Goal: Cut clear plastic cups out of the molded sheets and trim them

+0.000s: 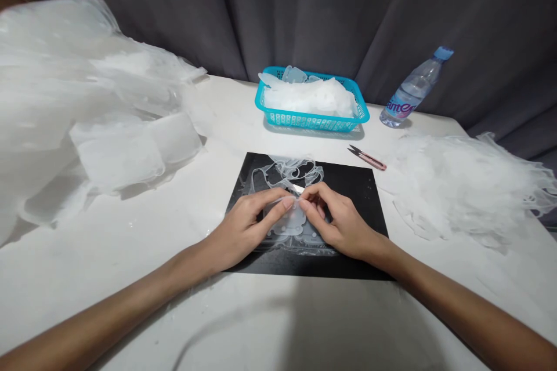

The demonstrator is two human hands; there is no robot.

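Note:
Over a black mat [357, 185], my left hand [250, 217] and my right hand [335, 217] meet with their fingertips nearly touching. Both pinch the upper edge of a translucent plastic sheet piece [290, 221], which has a shaped outline and small round marks. Thin curly plastic trimmings [300, 168] lie just beyond the fingers. A small white pointed bit shows between the hands; what it belongs to is hidden. Under the held piece, more clear film rests on the mat.
A turquoise basket [311, 122] of white sheet pieces stands at the back. Pink-handled thread snips [368, 157] and a water bottle [409, 93] are right of it. Large piles of translucent sheets lie left [117, 151] and right [461, 185] on the white table [174, 301].

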